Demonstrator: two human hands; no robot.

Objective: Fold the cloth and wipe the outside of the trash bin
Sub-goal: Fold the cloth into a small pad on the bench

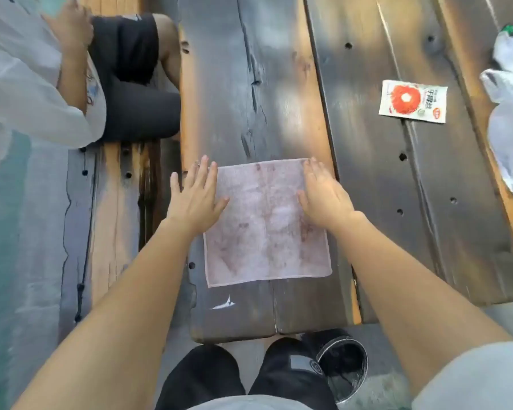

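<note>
A stained pinkish cloth [267,232] lies spread flat on a dark wooden plank table [249,84], near its front end. My left hand [196,199] rests flat, fingers apart, on the cloth's upper left edge. At the upper right edge my right hand [323,196] presses flat on the cloth. Neither hand grips anything. Below the table's end, by my right leg, stands a small black trash bin [344,365] lined with a shiny bag, partly hidden by my knee.
Another person sits at the upper left on a bench [113,202]. A red and white snack packet [412,100] lies on the right planks, with white plastic bags [510,113] at the right edge. My dark-trousered legs [243,377] are at the bottom.
</note>
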